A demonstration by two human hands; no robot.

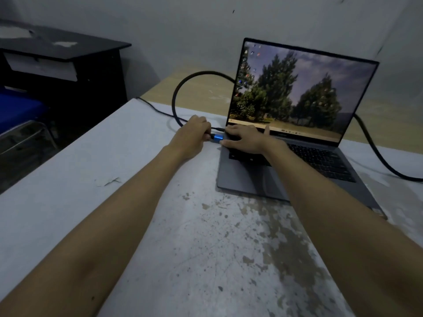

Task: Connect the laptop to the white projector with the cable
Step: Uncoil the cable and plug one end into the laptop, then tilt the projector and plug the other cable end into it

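An open grey laptop (pixel 297 161) stands on the worn white table (pixel 114 179), its screen lit with a picture of trees. My left hand (pixel 191 137) grips the blue metal plug (pixel 217 137) of a thick black cable (pixel 180 88) and holds it at the laptop's left edge. The cable loops up behind the screen and reappears at the right. My right hand (pixel 246 138) lies flat on the laptop's back left corner, fingers spread, pressing the base down. The white projector is not in view.
A thinner black wire (pixel 155 109) runs along the table's far edge to the laptop's left side. A black desk (pixel 68 60) and a blue chair (pixel 18 110) stand at the left. A pale wooden surface (pixel 206 92) lies behind the table.
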